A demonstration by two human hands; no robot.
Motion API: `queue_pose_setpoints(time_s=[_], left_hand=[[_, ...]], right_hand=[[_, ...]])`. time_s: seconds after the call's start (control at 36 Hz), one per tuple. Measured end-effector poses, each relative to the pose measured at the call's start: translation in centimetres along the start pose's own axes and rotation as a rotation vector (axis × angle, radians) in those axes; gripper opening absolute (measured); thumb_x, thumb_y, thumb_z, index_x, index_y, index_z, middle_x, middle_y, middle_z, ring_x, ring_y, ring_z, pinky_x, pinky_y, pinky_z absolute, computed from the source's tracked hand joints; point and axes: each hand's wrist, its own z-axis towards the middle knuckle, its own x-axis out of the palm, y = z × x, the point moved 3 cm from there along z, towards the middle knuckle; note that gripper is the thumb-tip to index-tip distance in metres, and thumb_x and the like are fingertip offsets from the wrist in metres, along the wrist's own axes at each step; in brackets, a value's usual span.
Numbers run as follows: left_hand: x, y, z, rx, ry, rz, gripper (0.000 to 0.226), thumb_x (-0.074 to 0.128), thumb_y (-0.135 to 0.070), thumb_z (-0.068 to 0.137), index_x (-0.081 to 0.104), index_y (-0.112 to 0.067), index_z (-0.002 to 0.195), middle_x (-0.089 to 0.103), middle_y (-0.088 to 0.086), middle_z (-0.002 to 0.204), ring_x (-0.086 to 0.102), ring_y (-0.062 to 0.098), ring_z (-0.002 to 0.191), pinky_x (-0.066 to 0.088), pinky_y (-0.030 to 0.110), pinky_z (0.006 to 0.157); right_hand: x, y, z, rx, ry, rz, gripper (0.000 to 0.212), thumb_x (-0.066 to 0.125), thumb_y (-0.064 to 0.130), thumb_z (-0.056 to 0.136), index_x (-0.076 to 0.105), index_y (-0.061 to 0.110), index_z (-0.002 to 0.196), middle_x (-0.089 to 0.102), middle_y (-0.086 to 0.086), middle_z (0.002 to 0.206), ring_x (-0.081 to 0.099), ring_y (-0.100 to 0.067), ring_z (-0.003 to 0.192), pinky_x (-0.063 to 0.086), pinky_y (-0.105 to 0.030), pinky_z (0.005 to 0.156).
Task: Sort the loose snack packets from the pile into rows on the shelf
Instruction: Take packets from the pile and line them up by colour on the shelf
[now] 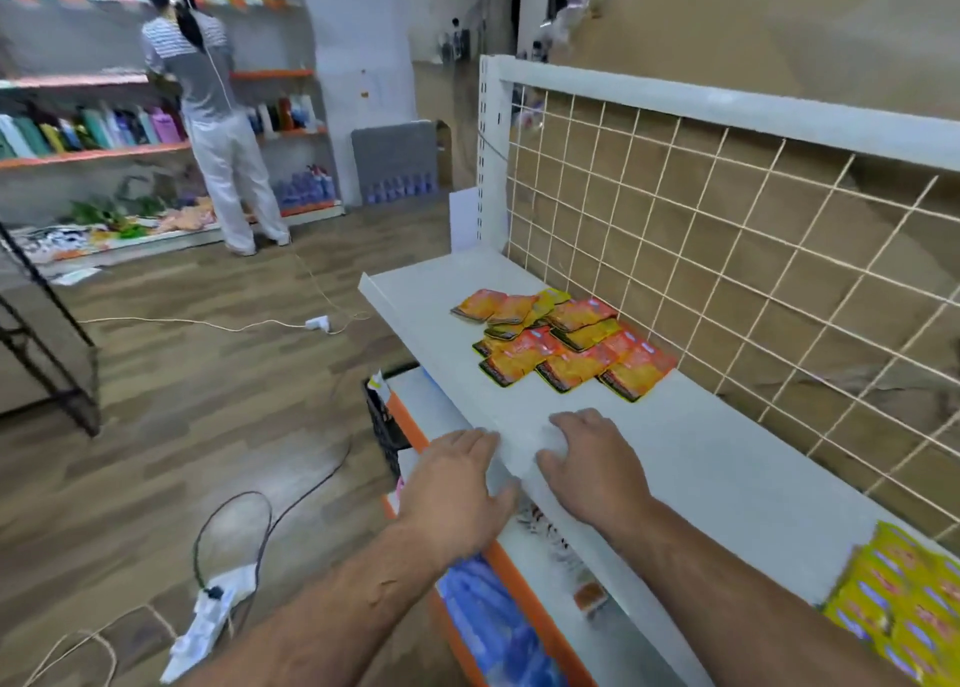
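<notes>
Stretching under and beyond the fingers, a white shelf, backed to their right by a wire grid panel. Standing far off past the left fingertips, a person at stocked wall shelves. Heaped ahead of the fingertips on the shelf, apart from them, the pile of snack packets, orange and red, with bare shelf between. Laid in rows well behind the right fingers, yellow packets. Tucked below the left fingers, a black crate. Spread flat, palms down, holding nothing: left hand at the shelf's front edge, right hand on its top. Lying on the floor left of the fingertips, a power strip.
</notes>
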Motion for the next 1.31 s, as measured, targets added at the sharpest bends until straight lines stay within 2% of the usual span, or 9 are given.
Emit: queue_pose_setpoints(time_s=[0.31, 0.44, 0.56, 0.61, 0.69, 0.81, 0.92, 1.06, 1.31], left_hand=[[1.2, 2.0, 11.2, 0.176, 0.110, -0.055, 0.067, 0.045, -0.050, 0.098, 0.031, -0.015, 0.152, 0.032, 0.001, 0.157, 0.024, 0.016, 0.145, 0.013, 0.024, 0.117], [1.6, 3.0, 15.0, 0.326, 0.083, -0.035, 0.072, 0.032, -0.055, 0.089, 0.044, -0.013, 0.145, 0.045, 0.007, 0.147, 0.036, 0.025, 0.138, 0.031, 0.034, 0.111], [2.9, 4.0, 17.2, 0.399, 0.137, 0.051, 0.072, 0.026, -0.057, 0.088, 0.042, -0.020, 0.147, 0.039, 0.002, 0.153, 0.030, 0.023, 0.142, 0.030, 0.038, 0.112], [3.4, 4.4, 17.9, 0.438, 0.085, 0.058, 0.060, 0.030, -0.054, 0.089, 0.060, -0.025, 0.132, 0.051, -0.002, 0.144, 0.041, 0.022, 0.133, 0.042, 0.042, 0.100], [3.5, 5.0, 18.3, 0.432, -0.056, -0.106, 0.036, 0.042, -0.042, 0.088, 0.073, -0.024, 0.085, 0.067, -0.004, 0.113, 0.053, 0.022, 0.111, 0.051, 0.040, 0.078], [3.7, 5.6, 18.8, 0.340, -0.081, -0.189, 0.018, 0.051, -0.032, 0.086, 0.061, -0.017, 0.081, 0.060, 0.000, 0.095, 0.050, 0.025, 0.094, 0.045, 0.042, 0.082], [3.4, 5.4, 18.9, 0.263, -0.066, -0.237, 0.026, 0.067, -0.022, 0.080, 0.059, -0.008, 0.100, 0.058, 0.011, 0.099, 0.051, 0.033, 0.092, 0.044, 0.045, 0.084], [3.1, 5.5, 19.5, 0.247, 0.006, -0.255, 0.038, 0.069, -0.020, 0.079, 0.056, -0.001, 0.109, 0.061, 0.020, 0.102, 0.056, 0.040, 0.096, 0.048, 0.047, 0.084], [3.0, 5.8, 20.1, 0.157, 0.166, -0.329, 0.030, 0.065, -0.033, 0.084, 0.056, -0.016, 0.106, 0.060, 0.006, 0.104, 0.059, 0.029, 0.094, 0.052, 0.042, 0.076]], right_hand=[[1.1, -1.1, 7.5, 0.177, 0.013, -0.046, 0.058, 0.053, 0.046, 0.094, 0.042, 0.016, 0.142, 0.039, -0.003, 0.147, 0.043, -0.024, 0.133, 0.045, -0.038, 0.099], [1.9, -0.7, 8.7, 0.232, -0.010, -0.107, 0.065, 0.050, 0.054, 0.093, 0.035, 0.020, 0.147, 0.028, 0.002, 0.157, 0.048, -0.027, 0.129, 0.048, -0.041, 0.097], [2.8, -0.8, 9.3, 0.281, 0.013, -0.155, 0.067, 0.042, 0.058, 0.094, 0.034, 0.024, 0.151, 0.024, 0.006, 0.162, 0.045, -0.029, 0.133, 0.043, -0.043, 0.103], [3.0, -1.0, 9.3, 0.315, -0.046, -0.107, 0.057, 0.045, 0.057, 0.091, 0.050, 0.028, 0.139, 0.042, 0.010, 0.151, 0.050, -0.023, 0.128, 0.046, -0.038, 0.098], [3.0, -1.3, 8.9, 0.411, -0.189, 0.029, 0.020, 0.053, 0.049, 0.088, 0.062, 0.031, 0.091, 0.060, 0.014, 0.102, 0.060, -0.013, 0.098, 0.045, -0.028, 0.073], [2.7, -1.0, 8.5, 0.619, -0.356, 0.219, 0.037, 0.062, 0.044, 0.087, 0.049, 0.021, 0.061, 0.059, 0.005, 0.070, 0.058, -0.016, 0.072, 0.046, -0.032, 0.065], [2.8, -0.8, 9.0, 0.739, -0.419, 0.243, 0.034, 0.068, 0.050, 0.085, 0.050, 0.023, 0.077, 0.062, 0.002, 0.081, 0.059, -0.019, 0.075, 0.044, -0.032, 0.065], [3.3, 0.2, 10.1, 0.846, -0.375, 0.165, 0.060, 0.069, 0.050, 0.083, 0.046, 0.014, 0.125, 0.049, -0.008, 0.129, 0.057, -0.031, 0.112, 0.047, -0.043, 0.093], [2.1, 0.4, 10.0, 0.911, -0.177, 0.263, 0.054, 0.081, 0.039, 0.073, 0.045, 0.017, 0.106, 0.068, 0.000, 0.109, 0.065, -0.024, 0.103, 0.048, -0.031, 0.078]])
